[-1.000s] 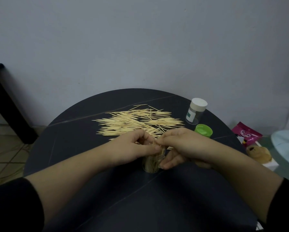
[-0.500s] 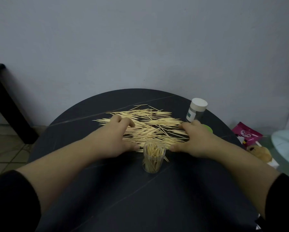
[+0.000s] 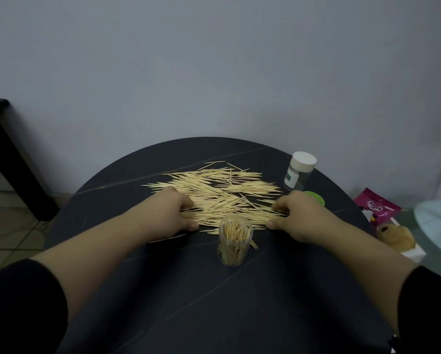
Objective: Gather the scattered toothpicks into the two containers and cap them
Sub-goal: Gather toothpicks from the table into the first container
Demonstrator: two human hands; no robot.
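— Our left hand point(image 3: 174, 213) and right hand point(image 3: 298, 215) have left the open container point(image 3: 234, 241) at centre frame. Both now curl their fingers over the ends of the toothpicks point(image 3: 222, 192) just above it.
— So we're likely scooping another bunch; plenty remains on the bench point(image 3: 214, 302).

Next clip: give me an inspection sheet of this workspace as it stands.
Surface: round dark table.
Job's things: toothpicks scattered across the far half; open clear container upright, part filled; second container white-capped, far right; green cap loose near it.
Clutter: pink packet and tan soft toy off the table's right.
Grippers: left hand and right hand on the pile's sides, fingers curled; grip unclear.
Cables: nothing seen.
Surroundings: grey wall, black furniture, tiled floor.
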